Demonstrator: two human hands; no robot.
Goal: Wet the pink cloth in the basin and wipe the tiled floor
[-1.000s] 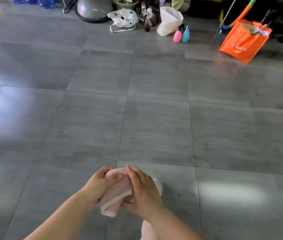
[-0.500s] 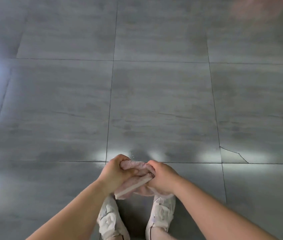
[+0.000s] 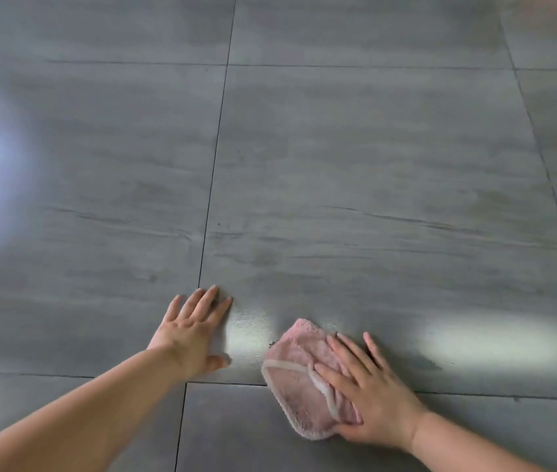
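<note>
Pink cloth [image 3: 307,379]: soft, limp, likely damp | pinned flat under spread right hand [image 3: 369,400] | left hand [image 3: 190,335] splayed, empty, braced on tiled floor [image 3: 338,165]

your right hand [image 3: 369,400] lies flat w/ fingers spread on the folded pink cloth [image 3: 304,379], pressing it to the grey tiled floor [image 3: 372,165] right over a grout line. your left hand [image 3: 190,333] is palm-down on bare tile just beside the cloth, not touching it, fingers splayed fwd. between the 2 hands there's a shiny patch w/ a speckled wet-looking sheen. bright glare spots sit at far left and to the right of the cloth. both forearms are bare.
</note>
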